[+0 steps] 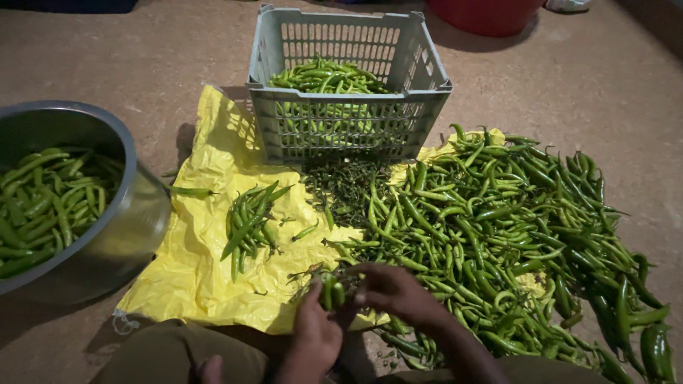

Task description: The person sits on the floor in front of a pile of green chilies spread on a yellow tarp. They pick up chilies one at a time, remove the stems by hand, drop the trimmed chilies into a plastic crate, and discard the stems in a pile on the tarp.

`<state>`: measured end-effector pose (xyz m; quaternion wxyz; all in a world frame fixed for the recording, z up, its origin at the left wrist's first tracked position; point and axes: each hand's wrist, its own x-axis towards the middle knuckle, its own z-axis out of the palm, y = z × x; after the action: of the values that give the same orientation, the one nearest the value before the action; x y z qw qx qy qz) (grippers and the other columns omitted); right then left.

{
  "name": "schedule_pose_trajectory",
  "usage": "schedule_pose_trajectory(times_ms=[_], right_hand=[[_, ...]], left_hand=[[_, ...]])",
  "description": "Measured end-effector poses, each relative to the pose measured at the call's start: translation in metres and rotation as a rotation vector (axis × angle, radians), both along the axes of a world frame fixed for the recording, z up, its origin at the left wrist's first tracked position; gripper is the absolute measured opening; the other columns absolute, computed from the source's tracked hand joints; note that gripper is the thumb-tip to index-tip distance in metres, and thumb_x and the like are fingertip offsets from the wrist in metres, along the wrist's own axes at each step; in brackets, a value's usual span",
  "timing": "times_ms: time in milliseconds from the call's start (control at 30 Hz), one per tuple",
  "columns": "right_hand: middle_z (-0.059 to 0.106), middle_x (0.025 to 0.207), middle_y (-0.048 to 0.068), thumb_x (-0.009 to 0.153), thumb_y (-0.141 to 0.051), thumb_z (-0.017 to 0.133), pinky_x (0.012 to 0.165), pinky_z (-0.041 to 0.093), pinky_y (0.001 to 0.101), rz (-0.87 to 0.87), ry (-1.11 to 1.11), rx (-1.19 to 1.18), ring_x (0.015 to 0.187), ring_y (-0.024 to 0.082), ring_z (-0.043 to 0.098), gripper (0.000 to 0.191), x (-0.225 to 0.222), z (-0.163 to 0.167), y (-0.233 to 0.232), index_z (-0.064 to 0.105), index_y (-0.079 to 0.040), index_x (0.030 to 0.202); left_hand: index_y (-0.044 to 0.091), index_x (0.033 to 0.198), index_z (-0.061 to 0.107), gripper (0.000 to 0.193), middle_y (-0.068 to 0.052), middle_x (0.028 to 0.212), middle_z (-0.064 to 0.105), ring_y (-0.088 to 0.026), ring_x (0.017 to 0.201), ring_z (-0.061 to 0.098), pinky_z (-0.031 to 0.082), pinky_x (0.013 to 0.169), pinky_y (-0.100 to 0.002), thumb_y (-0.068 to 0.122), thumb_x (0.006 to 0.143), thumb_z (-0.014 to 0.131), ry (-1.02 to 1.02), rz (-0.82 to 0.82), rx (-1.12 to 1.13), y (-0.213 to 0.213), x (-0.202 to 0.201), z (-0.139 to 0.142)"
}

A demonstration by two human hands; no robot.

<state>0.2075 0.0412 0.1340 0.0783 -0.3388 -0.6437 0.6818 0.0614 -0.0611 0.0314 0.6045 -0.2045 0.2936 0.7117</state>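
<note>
— Right, item one: hands?

— Left hand [313, 331], low centre, fingers curled shut round a small bunch of chillies [331, 290], their tips standing up out of the fist. Right hand [388, 290] just beside it, fingers bent and touching the same bunch from the right; whether it truly grips a chilli, cannot tell.

— Position of that bunch?

— Over the near edge of the yellow sheet [192, 274], where the sheet meets the big heap.

— Item two: the heap?

— Large heap [512, 235] of long green chillies, right half of the view, spread across the floor and over the sheet's right part, reaching up to the hands.

— Item three?

— Small pile [250, 224], a dozen or so chillies lying roughly parallel, on the sheet left of centre, well apart from the heap. One stray chilli [306, 231] between them.

— Stems?

— Dark patch of stems [345, 188], just in front of the crate, between pile and heap.

— Containers?

— Grey slatted crate [420, 71], top centre, standing partly on the sheet's far edge, roughly half full of chillies. Steel bowl [131, 213], left edge, on the floor beside the sheet, also holding chillies. Red tub [487, 18], behind the crate, mostly cut off by the frame.

— Ground?

— Brown floor [583, 85].
</note>
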Motion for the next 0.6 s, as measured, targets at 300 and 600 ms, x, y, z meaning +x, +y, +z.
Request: schedule_pose_trajectory(times_ms=[300,600], right_hand=[[0.072,0.090,0.005,0.089,-0.021,0.074,0.058,0.048,0.0285,-0.858,-0.016,0.245,0.068,0.014,0.058,0.034,0.111,0.010,0.100,0.073,-0.002,0.118],[0.077,0.090,0.015,0.085,-0.029,0.079,0.069,0.052,0.0397,-0.375,-1.116,0.728,0.074,0.027,0.068,0.034,0.164,-0.015,0.127,0.078,-0.004,0.108]], left_hand=[[0.002,0.132,0.065,0.031,-0.014,0.131,0.069,-0.029,0.120,0.067,0.053,0.110,-0.043,0.025,0.113,0.058,0.324,0.513,0.626,-0.054,-0.204,0.108],[-0.004,0.136,0.057,0.040,-0.018,0.121,0.065,-0.028,0.111,0.063,0.054,0.100,-0.041,0.031,0.116,0.052,0.174,0.577,0.297,-0.060,-0.382,0.126]])
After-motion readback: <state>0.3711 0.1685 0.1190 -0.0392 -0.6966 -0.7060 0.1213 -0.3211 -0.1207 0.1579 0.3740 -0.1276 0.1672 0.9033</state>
